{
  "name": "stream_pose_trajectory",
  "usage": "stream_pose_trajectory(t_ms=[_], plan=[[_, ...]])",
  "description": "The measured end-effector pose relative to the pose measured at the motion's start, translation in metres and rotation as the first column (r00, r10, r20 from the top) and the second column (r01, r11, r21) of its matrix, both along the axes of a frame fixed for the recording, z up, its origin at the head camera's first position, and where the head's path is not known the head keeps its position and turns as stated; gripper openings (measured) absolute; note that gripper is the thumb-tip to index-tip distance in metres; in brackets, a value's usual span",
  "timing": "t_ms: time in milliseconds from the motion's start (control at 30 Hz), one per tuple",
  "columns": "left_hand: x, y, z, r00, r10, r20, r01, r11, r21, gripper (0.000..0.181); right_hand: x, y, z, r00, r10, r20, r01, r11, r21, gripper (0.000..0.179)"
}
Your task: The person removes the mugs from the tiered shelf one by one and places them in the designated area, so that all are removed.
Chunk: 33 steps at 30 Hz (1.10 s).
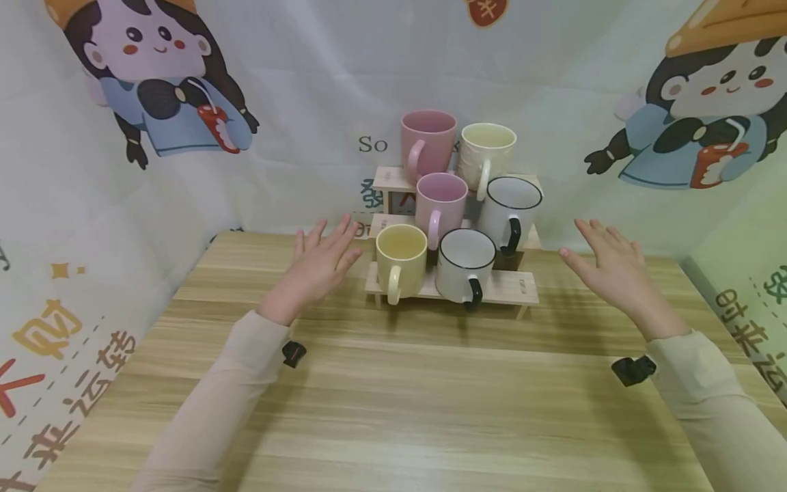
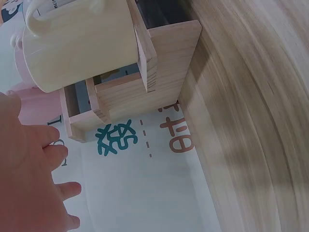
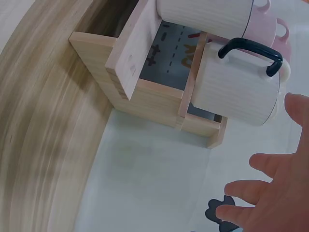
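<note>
Both hands are held out over the table on either side of a three-step wooden stand, fingers spread, holding nothing. My left hand (image 1: 320,266) is nearest the yellow mug (image 1: 402,263) at the left of the lowest step. Off the stand's right side is my right hand (image 1: 615,270), closest to the white mug with black rim and handle (image 1: 513,208) on the middle step. A similar black-rimmed white mug (image 1: 464,270) stands on the lowest step. The middle step also bears a pink mug (image 1: 439,205). On top are a darker pink mug (image 1: 427,140) and a cream mug (image 1: 488,150).
The wooden stand (image 1: 525,287) sits at the back of the wood-grain table (image 1: 393,410). A printed cloth (image 1: 307,82) with cartoon figures and lettering hangs close behind it and along the sides. Mug handles point toward the front.
</note>
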<state>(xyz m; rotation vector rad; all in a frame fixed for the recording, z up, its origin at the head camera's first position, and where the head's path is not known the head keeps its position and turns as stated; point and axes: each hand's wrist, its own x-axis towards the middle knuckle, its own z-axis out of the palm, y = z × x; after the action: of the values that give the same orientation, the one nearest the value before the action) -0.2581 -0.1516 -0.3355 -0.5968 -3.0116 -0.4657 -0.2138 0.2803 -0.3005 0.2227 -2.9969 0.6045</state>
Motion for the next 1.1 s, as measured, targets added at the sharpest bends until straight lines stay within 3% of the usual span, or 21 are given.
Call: stream_pose_trajectory(t_ms=[233,667,1100], plan=[[-0.005,0.004,-0.001,1.0,0.003,0.012,-0.003,1.0,0.005,0.06,-0.005,-0.002,0.003,1.0,0.007,0.01,-0.007,1.0,0.004,0.076],[-0.014,0.009,-0.01,0.997,-0.046,0.055,0.047,0.999,-0.02,0.062,-0.014,-0.002,0.003,1.0,0.023,-0.003,-0.023,1.0,0.011,0.074],[-0.026,0.014,-0.019,0.998,-0.059,0.018,0.06,0.996,-0.065,0.06,-0.018,-0.003,0.006,0.998,0.015,0.054,-0.016,1.0,0.01,0.076]])
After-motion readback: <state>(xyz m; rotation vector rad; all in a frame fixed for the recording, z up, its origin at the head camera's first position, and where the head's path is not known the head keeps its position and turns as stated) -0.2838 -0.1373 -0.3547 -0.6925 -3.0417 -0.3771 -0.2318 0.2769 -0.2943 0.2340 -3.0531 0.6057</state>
